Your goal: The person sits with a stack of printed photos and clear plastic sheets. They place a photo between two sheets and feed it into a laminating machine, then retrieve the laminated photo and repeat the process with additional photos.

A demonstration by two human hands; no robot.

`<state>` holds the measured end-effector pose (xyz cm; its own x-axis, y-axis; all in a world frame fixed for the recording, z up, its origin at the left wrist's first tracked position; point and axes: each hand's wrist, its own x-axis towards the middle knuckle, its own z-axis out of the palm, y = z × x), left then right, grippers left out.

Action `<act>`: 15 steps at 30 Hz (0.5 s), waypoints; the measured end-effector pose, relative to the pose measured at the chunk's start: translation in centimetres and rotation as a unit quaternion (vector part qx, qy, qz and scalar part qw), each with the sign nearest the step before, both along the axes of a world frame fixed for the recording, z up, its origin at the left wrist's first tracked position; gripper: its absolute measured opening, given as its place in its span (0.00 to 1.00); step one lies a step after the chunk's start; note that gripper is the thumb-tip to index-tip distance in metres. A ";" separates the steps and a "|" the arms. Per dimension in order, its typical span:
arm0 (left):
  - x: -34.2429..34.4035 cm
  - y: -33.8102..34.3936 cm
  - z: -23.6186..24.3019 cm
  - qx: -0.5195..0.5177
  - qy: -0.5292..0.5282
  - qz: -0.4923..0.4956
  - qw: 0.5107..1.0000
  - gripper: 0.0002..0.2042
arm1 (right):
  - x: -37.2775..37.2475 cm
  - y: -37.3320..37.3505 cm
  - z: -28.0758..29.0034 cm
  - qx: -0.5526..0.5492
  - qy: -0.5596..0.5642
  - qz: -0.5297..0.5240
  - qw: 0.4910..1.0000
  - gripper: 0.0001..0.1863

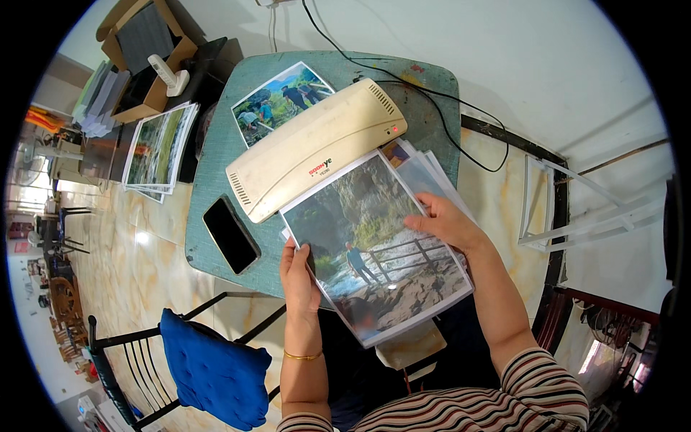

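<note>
A large photo print in a clear laminating pouch (374, 245) lies tilted at the front of a cream laminator (317, 147), its far edge against the machine's near side. My left hand (298, 272) grips the print's left edge, thumb on top. On the right edge my right hand (445, 223) holds it too, thumb over the picture and fingers mostly hidden below. The laminator shows a small red light at its right end. Behind it, another photo print (277, 101) sticks out on the table. More sheets (432, 176) lie partly under the held print, to the right.
The worn green table (216, 194) carries a black-screened phone (232, 234) at its left. A black cord (461, 137) loops off the right side. A chair with a blue cushion (212, 367) stands near left. Further left are stacked prints (160, 147), a cordless phone (169, 75) and a cardboard box (144, 101).
</note>
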<state>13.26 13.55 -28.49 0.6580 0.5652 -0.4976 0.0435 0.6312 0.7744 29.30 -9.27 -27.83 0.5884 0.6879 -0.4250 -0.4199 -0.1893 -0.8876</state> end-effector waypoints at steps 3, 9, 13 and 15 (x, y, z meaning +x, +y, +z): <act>0.0 0.0 0.0 -0.006 -0.010 0.009 1.000 0.13 | 0.0 0.1 0.7 -0.010 0.001 -0.002 1.000 0.22; -0.2 0.1 -0.6 -0.015 -0.018 -0.004 1.000 0.13 | 0.1 0.1 -0.2 -0.023 -0.045 -0.001 0.999 0.17; -0.4 0.3 -1.6 -0.019 -0.021 0.002 1.000 0.14 | -0.1 0.5 0.1 -0.026 -0.045 -0.015 0.999 0.16; -0.4 0.5 -1.7 -0.019 -0.029 -0.001 0.999 0.14 | 0.0 0.4 -0.4 -0.034 -0.057 -0.007 0.998 0.15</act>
<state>12.89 14.10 -30.23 0.6875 0.5447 -0.4802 0.0011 0.6605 0.7508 29.33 -8.89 -28.23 0.6445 0.6511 -0.4008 -0.3208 -0.2456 -0.9147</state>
